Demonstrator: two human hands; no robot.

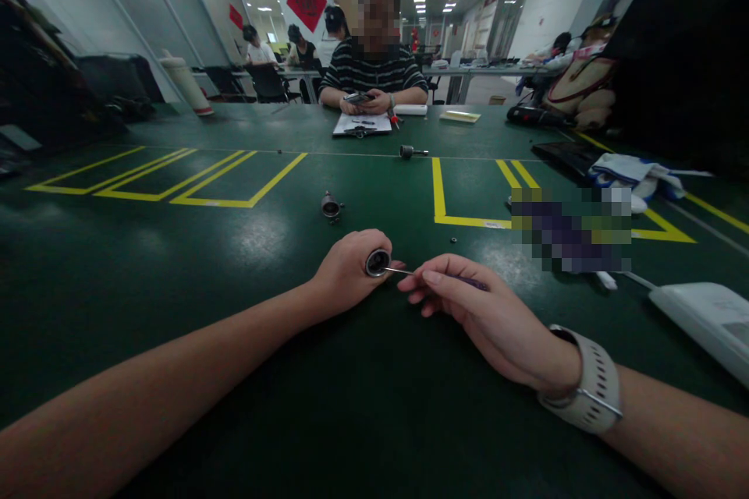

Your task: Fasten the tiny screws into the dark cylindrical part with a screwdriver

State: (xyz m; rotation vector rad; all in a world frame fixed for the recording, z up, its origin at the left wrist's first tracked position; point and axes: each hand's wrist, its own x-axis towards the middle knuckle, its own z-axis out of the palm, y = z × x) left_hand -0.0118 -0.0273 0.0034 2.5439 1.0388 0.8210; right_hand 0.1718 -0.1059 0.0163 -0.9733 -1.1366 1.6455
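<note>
At the left, a second metal cup (331,207) rests on the green surface (351,405), beyond the left hand and apart from it. Next comes the left hand (353,269), its fingers closed around the metal cup (378,263) near the middle of the view; the cup's round mouth faces back toward the wearer, so its axis seems to run roughly away from the body. From the right, the thin shaft (401,271) of a hand tool reaches to the mouth's right side, lying nearly crosswise to that axis instead of in line with it; whether its tip touches the inner wall, I cannot tell. The left hand is the nearer, being on the cup itself. Just right of it, the right hand (483,300) pinches the tool by its dark handle (470,281) between thumb and fingers, apart from the cup. A small nut (453,240) lies on the surface beyond that hand.
</note>
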